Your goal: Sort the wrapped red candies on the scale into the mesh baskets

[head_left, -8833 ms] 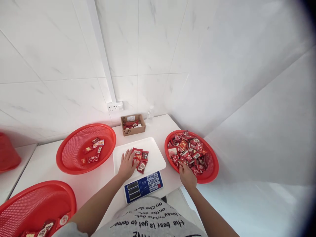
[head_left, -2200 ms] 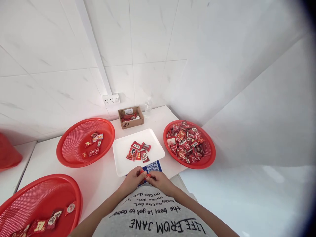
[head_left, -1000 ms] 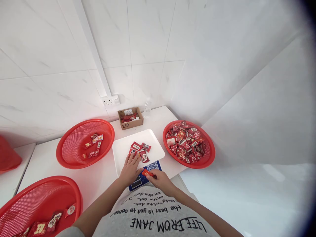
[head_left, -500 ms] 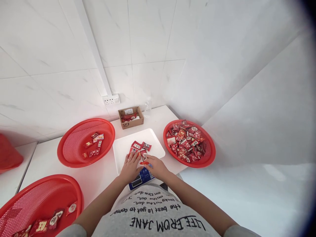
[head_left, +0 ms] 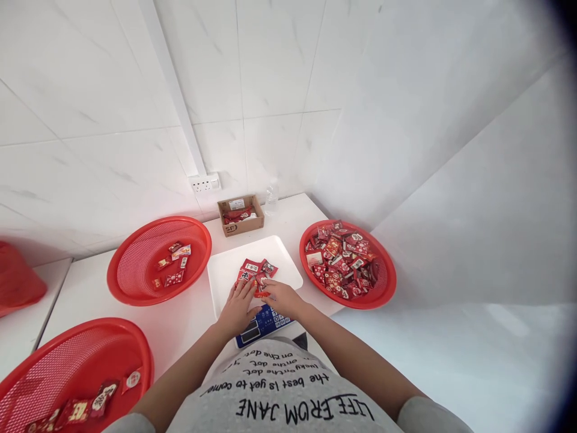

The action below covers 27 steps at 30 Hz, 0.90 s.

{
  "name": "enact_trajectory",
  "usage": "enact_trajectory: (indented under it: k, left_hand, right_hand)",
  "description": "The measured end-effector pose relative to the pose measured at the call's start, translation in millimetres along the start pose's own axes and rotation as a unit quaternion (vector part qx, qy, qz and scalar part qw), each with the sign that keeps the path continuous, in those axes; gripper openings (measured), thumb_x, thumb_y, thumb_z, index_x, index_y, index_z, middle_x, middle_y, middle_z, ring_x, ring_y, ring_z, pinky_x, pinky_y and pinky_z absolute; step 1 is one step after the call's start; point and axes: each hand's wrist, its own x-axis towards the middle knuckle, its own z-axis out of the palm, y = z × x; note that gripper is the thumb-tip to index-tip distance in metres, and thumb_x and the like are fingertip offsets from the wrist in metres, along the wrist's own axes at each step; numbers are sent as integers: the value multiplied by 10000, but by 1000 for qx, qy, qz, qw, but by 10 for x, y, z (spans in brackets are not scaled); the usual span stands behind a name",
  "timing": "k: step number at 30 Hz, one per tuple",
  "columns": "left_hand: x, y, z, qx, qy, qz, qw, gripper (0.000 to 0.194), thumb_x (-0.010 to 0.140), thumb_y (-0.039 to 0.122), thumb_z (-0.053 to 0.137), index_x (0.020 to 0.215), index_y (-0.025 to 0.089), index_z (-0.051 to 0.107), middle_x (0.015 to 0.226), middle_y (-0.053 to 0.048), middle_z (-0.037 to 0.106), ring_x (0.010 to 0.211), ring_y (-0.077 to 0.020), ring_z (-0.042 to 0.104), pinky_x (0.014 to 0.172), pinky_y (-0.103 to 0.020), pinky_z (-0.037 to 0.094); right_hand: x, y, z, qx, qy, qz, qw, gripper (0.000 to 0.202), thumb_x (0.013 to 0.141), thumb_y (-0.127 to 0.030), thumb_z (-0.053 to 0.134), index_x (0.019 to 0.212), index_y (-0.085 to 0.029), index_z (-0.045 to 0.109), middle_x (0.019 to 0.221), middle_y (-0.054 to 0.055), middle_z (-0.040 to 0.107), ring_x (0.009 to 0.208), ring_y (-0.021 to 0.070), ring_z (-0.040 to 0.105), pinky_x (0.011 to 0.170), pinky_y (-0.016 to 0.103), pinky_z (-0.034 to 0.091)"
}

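Several red snack packets [head_left: 251,266] lie bunched on the white pan [head_left: 223,264] of a digital scale, whose blue keypad and display [head_left: 265,323] face me. My left hand [head_left: 238,308] rests flat over the left side of the pile, fingers stretched out and touching packets. From the right, my right hand [head_left: 283,299] reaches onto the pile with curled fingers. Between its thumb and fingers is a small red packet [head_left: 261,294], partly covered by the hand. A dark-and-red packet [head_left: 269,268] sits at the pile's upper right.
Right of the scale stands a red basket [head_left: 390,282] heaped with packets. Two red baskets, one at mid-left [head_left: 118,288] and one at lower left [head_left: 143,343], hold fewer packets. Behind the scale are a cardboard box [head_left: 246,227] with red packets and a clear plastic bottle [head_left: 271,201], near the wall.
My right hand has moved slightly up onto the packets, uncovering more of the keypad. The small red packet has shifted up towards the pile. My left hand stays nearly in place.
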Motion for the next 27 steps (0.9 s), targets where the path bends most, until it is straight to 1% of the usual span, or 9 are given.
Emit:
enact_trajectory:
  k: [3,5,9,12,15,17,20,23,27]
  left_hand:
    - [-16,8,-54,-30,-1,-12,999,572,829,429,453,1337,178,373,1421,-107,346,1334,-295,216,1056,-495,233]
    - [-47,57,-125,-68,1,-20,997,547,825,421,464,1314,181,410,1414,-102,360,1336,-293,210,1064,-494,219]
    - [-109,308,-337,-238,-8,-52,970,495,806,431,495,1245,204,495,1331,-93,477,1287,-268,329,1055,-441,262]
    - [-105,551,-495,-444,-67,-96,888,432,817,442,472,1171,211,561,1159,-79,614,1065,-236,547,945,-377,401]
    - [-73,705,-568,-597,-142,-148,775,388,817,450,470,1069,199,623,999,-61,677,921,-214,603,856,-341,457]
    - [-59,739,-564,-651,-172,-180,717,361,808,447,490,999,186,649,944,-59,687,901,-207,609,846,-328,462]
    - [-55,734,-529,-681,-175,-215,678,295,782,421,546,875,171,673,889,-55,691,870,-197,618,843,-313,468]
    - [-45,720,-536,-693,-112,-281,654,248,763,398,584,811,168,665,859,-49,689,854,-189,624,828,-308,489]
    - [-10,676,-640,-724,-36,-349,594,230,803,347,553,847,137,637,900,-97,682,881,-207,637,796,-330,523]
  right_hand:
    - [-59,10,-30,22,35,-3,999,241,791,-272,521,976,-189,651,1198,82,572,1151,194,484,966,320,362]
    - [-148,15,-73,29,67,11,997,231,818,-294,490,930,-169,649,1058,86,628,1010,185,554,882,298,403]
    - [-400,-50,-173,39,70,42,996,306,859,-360,427,738,-157,621,729,37,620,688,139,541,644,243,402]
    - [-556,-165,-181,81,39,31,996,326,860,-397,430,714,-167,609,710,14,615,650,120,515,594,217,369]
    - [-629,-248,-121,91,8,2,996,291,859,-369,447,729,-175,620,804,15,636,713,118,526,622,209,363]
    - [-648,-254,-77,59,-7,11,998,291,850,-366,467,697,-170,617,768,14,629,689,114,508,602,208,342]
    - [-673,-199,-62,12,-11,31,999,328,832,-409,490,644,-163,599,646,1,583,604,103,445,536,208,282]
    - [-703,-76,-153,30,19,33,999,330,841,-386,469,627,-165,588,622,-6,563,593,98,435,533,205,279]
    - [-749,286,-463,49,142,134,980,302,843,-334,425,651,-168,591,669,13,594,638,123,497,590,222,344]
